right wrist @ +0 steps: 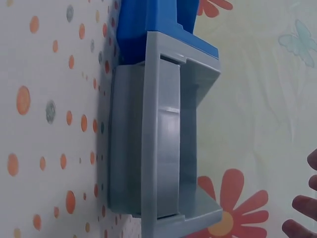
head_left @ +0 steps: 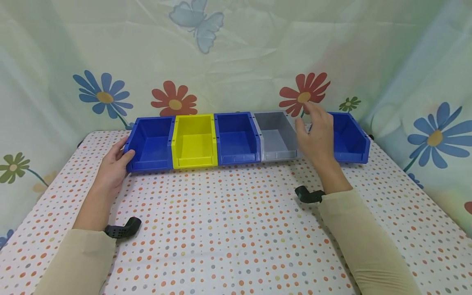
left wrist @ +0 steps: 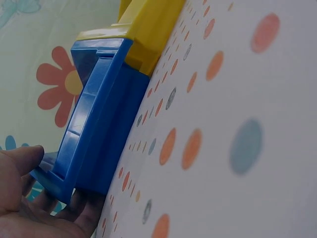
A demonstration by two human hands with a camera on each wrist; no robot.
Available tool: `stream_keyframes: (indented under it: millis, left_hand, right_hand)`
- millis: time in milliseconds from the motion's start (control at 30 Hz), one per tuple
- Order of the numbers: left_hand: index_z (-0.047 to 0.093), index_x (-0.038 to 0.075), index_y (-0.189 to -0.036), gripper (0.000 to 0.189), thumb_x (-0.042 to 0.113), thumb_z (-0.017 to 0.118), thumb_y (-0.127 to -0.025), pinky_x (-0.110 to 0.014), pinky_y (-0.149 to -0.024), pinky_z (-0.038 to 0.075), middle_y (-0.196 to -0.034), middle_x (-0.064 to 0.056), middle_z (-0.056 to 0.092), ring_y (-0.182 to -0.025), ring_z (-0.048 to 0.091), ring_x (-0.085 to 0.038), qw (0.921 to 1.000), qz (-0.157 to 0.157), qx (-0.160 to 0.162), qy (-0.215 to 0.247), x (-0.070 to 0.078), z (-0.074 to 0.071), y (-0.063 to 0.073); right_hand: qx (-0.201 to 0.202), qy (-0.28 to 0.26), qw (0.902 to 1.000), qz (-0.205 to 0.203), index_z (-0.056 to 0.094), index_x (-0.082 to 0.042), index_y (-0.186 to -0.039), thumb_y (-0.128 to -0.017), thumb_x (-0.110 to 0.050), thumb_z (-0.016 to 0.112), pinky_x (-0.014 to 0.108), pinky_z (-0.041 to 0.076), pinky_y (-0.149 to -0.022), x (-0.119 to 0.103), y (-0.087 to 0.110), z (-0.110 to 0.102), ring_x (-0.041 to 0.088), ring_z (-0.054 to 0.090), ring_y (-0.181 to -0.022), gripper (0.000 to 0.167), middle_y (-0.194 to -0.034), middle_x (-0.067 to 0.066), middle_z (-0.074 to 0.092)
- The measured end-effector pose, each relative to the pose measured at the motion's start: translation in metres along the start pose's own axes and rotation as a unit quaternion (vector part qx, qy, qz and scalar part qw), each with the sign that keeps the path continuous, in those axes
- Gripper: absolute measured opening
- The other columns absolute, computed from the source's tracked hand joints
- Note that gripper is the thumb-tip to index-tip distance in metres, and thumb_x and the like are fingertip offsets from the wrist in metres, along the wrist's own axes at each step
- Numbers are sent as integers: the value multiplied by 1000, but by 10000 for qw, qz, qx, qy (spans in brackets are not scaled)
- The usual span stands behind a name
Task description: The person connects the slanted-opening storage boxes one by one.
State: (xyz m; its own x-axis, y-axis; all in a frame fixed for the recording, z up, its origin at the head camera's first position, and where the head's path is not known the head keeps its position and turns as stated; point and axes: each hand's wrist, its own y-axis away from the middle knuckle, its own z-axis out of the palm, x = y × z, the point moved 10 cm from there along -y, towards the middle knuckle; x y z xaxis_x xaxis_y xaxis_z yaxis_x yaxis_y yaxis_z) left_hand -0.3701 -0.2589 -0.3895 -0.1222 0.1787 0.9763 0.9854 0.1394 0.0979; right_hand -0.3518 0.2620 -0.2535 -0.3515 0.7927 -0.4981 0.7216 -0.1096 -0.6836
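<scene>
A row of open-front plastic bins stands at the back of the table. Leftmost is a blue bin [head_left: 153,149]; my left hand [head_left: 112,166] grips its left side, with the thumb at the rim and the other fingers around the outside. Beside it come a yellow bin [head_left: 195,145], a second blue bin [head_left: 237,143] and a grey bin [head_left: 274,141], side by side. My right hand [head_left: 318,137] is raised near the grey bin's right side, fingers loosely bent and holding nothing. Another blue bin [head_left: 349,141], partly hidden by that hand, stands apart at the right.
A dotted white cloth [head_left: 221,229] covers the table. Behind it hangs a flowered curtain [head_left: 250,61]. Each wrist wears a black device, the left one [head_left: 123,229] and the right one [head_left: 309,195]. A gap separates the grey bin from the rightmost blue bin.
</scene>
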Motion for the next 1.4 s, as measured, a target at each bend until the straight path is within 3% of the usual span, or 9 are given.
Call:
stream_keyframes:
  millis: [200,567,967,1400]
  left_hand:
    - [16,34,-167,60,32,41,-112,-50,-130,20,-175,-9,10,-161,16,-32,10000,71,-2,2,2,1,0]
    - [18,38,-166,59,32,42,-112,-49,-130,20,-175,-7,9,-161,16,-30,9999,15,113,45,-2,0,0]
    - [18,37,-166,59,31,42,-112,-49,-130,20,-175,-7,10,-161,16,-31,9999,30,84,52,-2,0,0]
    - [18,40,-165,59,33,42,-112,-50,-130,17,-176,-5,7,-162,12,-29,9998,-53,187,0,-3,-2,0]
  right_hand:
    - [101,-119,9997,188,53,-8,-150,-104,-21,53,54,28,-123,7,-2,-12,37,44,-143,48,-151,18,55]
    - [164,141,9982,555,48,-13,-155,-106,-26,49,54,22,-127,22,-4,-23,34,37,-150,51,-158,15,49]
    - [591,95,9953,761,55,-11,-150,-104,-24,51,54,29,-122,30,-6,-42,38,43,-143,48,-152,17,54]
    - [774,157,9872,1388,51,-10,-152,-104,-24,48,47,21,-126,59,-11,-66,33,38,-149,50,-155,16,51]
